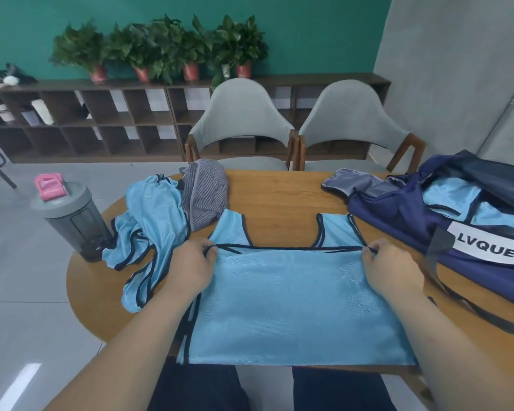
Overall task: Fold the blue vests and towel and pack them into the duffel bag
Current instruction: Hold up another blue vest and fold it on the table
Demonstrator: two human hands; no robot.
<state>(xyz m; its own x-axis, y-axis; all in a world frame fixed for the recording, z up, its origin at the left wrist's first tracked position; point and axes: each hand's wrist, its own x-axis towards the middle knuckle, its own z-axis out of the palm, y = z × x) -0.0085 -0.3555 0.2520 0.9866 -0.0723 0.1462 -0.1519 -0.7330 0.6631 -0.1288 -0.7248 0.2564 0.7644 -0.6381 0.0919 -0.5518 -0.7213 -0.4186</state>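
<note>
Teal wall, potted plants on a dark cubby shelf [101, 114] and two grey chairs [241, 114] sit out past the round wooden table [279, 191] we're working at. Spread flat between our grips is a light blue mesh vest with black trim [294, 307]. Our left grip [187, 264] pinches one end of its black-trimmed edge and our right grip [393, 268] pinches the other end, so the edge runs straight between them. The shoulder straps lie just beyond the grips, and the rest of the cloth reaches back to the table's near edge.

Just outside the left grip there's a crumpled heap of light blue vests [152, 221]; we can't tell how many. A bunched grey striped towel [205, 194] touches its far side. Further left, a grey shaker bottle with a pink cap [72, 221] stands upright. Off to the right of the right grip, the navy duffel bag with a white "LVQUE" label [398, 215] lies open with a folded light blue vest [451, 197] inside.
</note>
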